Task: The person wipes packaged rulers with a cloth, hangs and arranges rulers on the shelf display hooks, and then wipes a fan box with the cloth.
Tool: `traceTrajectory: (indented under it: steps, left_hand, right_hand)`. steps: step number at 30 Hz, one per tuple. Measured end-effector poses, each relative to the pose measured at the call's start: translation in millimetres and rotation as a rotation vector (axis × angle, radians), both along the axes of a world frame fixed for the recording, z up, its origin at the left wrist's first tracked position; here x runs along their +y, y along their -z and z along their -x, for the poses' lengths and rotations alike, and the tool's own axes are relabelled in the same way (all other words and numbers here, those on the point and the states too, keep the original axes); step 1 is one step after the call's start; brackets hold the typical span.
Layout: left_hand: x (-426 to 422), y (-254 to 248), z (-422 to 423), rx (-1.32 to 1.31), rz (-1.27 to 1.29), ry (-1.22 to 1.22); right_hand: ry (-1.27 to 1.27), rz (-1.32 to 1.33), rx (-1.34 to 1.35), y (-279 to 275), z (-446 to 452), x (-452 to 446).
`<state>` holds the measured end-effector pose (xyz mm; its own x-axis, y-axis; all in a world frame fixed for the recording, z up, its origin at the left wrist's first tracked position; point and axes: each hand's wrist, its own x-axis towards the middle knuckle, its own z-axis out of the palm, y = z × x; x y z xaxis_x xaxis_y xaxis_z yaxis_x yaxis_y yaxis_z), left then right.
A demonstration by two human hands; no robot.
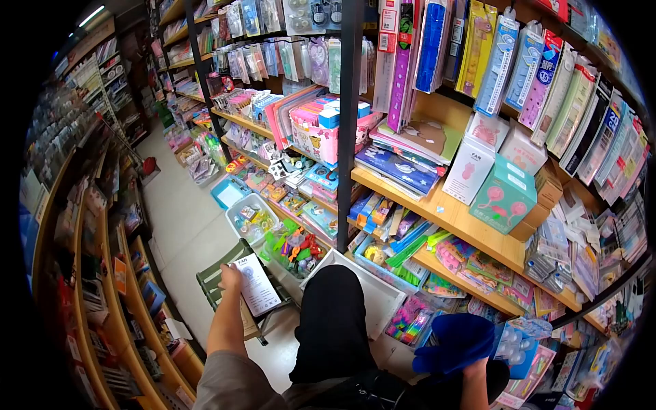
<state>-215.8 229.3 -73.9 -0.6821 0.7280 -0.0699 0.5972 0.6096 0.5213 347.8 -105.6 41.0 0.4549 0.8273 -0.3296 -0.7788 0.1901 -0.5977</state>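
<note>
My left hand point(231, 277) grips the left edge of a white box point(257, 287) printed with the word FAN. The box is over a dark green folding stool point(215, 277), beside my knee; whether it rests on the seat I cannot tell. At the lower right my right hand point(475, 369) holds a bunched blue cloth point(454, 342), which hides most of its fingers. On the wooden shelf to the right stand another white FAN box point(469, 167) and a green box point(503, 195) with pink fans pictured on it.
An empty white bin point(389, 316) stands against the lower shelf by my knee. Bins of small toys point(297, 249) line the aisle floor point(179, 217). Packaged rulers and stationery point(497, 65) hang above the shelf. Low wooden racks point(123, 301) run along the left.
</note>
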Motion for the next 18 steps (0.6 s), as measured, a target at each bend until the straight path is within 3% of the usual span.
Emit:
traceTrajectory:
  steps: [1,4,7,9,11,14,18]
  left_hand:
    - [0.9,-1.9,-1.5,-0.022,0.026,-0.011]
    - [6.0,-4.7,-11.5,0.252,-0.001,-0.096]
    - [22.0,-32.5,-44.8,0.229,-0.285,0.049]
    - [34.5,-67.6,-87.2,0.104,-0.410,0.267]
    - [40.1,-94.6,-142.4,0.089,-0.761,0.633]
    - [19.4,-167.9,-255.5,-0.171,-0.871,0.920]
    - [-9.7,-247.2,-378.2,-0.138,-1.092,1.342]
  right_hand:
    - [-0.021,0.004,-0.009,-10.9,5.8,2.4]
    - [-0.039,-0.008,0.014,-30.1,12.8,4.0]
    - [-0.012,-0.046,0.101,-23.0,3.0,4.3]
    - [0.005,-0.054,0.105,-16.5,-0.8,7.5]
    - [-0.004,-0.043,0.096,-23.7,0.5,8.3]
    - [-0.029,-0.055,0.111,-5.3,-10.7,9.3]
    - [0.007,-0.066,0.198,24.3,-24.8,-3.3]
